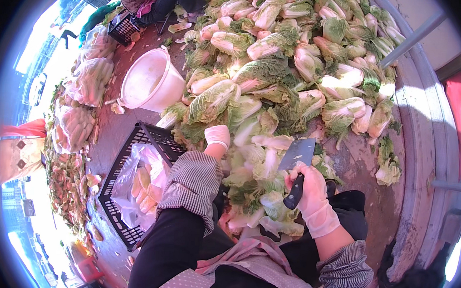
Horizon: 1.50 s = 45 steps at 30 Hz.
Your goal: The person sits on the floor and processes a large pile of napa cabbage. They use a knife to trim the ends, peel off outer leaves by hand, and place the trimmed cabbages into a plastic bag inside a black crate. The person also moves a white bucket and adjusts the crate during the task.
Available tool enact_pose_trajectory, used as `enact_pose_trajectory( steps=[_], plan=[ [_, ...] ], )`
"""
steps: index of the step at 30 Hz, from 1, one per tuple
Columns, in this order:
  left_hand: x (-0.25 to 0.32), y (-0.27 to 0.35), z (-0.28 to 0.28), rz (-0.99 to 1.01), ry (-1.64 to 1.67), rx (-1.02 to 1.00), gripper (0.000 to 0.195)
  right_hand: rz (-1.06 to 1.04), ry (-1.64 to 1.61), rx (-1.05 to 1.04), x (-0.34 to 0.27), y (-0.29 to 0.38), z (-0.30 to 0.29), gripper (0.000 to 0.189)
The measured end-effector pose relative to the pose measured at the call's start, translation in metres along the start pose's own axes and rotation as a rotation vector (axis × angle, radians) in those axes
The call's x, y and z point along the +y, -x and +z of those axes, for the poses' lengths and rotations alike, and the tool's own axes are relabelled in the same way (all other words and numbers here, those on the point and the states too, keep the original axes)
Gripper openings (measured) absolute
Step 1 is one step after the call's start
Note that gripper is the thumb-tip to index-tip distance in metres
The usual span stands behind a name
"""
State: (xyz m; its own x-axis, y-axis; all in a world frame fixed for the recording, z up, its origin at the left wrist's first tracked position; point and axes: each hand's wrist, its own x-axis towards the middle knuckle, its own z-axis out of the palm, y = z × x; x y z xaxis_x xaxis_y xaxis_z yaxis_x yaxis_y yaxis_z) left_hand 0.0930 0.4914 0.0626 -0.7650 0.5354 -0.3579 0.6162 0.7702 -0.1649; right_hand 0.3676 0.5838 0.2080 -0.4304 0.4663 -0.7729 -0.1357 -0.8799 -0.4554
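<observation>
My right hand point(310, 194), in a thin translucent glove, grips the dark handle of a cleaver point(299, 153). Its broad blade points away from me, over loose cabbage leaves point(267, 162). My left hand point(218, 136), gloved too, is at the near edge of a heap of napa cabbages point(267, 63). Its fingers are turned away, so whether they hold a leaf or a head cannot be told. Just beyond that hand lies a large green-and-white napa cabbage point(214, 102). Trimmed leaves pile up between my legs.
Left of me stands a black plastic crate point(111, 176) lined with a clear bag point(126, 189) holding trimmed cabbages. A white tub point(153, 80) tilts beyond it. Filled clear bags point(88, 82) line the left side. A seated person point(160, 1) is at the top; a concrete step point(418, 116) runs along the right.
</observation>
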Motion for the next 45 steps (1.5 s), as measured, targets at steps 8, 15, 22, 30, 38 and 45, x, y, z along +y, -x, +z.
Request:
enact_pose_trajectory(
  steps=[8, 15, 22, 30, 38, 45],
  plan=[
    [-0.007, 0.021, -0.137, 0.484, 0.287, -0.201, 0.038, -0.057, -0.071, 0.003, -0.022, 0.004, -0.018, 0.005],
    [0.078, 0.168, -0.056, 0.612, 0.428, -0.374, 0.038, -0.118, -0.085, 0.000, -0.036, 0.008, -0.042, 0.010],
    [0.094, 0.248, 0.016, 0.514, 0.484, -0.740, 0.055, -0.231, 0.062, -0.004, -0.038, 0.020, -0.067, 0.008],
    [-0.018, 0.113, -0.064, 0.475, 1.083, 0.042, 0.041, -0.354, 0.975, -0.198, 0.029, 0.019, -0.096, 0.032],
    [-0.023, 0.075, 0.060, 0.594, -0.296, -0.156, 0.079, 0.222, 0.019, -0.018, 0.085, 0.011, -0.060, 0.008],
    [-0.013, 0.065, 0.127, 0.663, -0.296, -0.039, 0.072, 0.102, -0.041, 0.038, 0.056, 0.014, -0.048, 0.008]
  ],
)
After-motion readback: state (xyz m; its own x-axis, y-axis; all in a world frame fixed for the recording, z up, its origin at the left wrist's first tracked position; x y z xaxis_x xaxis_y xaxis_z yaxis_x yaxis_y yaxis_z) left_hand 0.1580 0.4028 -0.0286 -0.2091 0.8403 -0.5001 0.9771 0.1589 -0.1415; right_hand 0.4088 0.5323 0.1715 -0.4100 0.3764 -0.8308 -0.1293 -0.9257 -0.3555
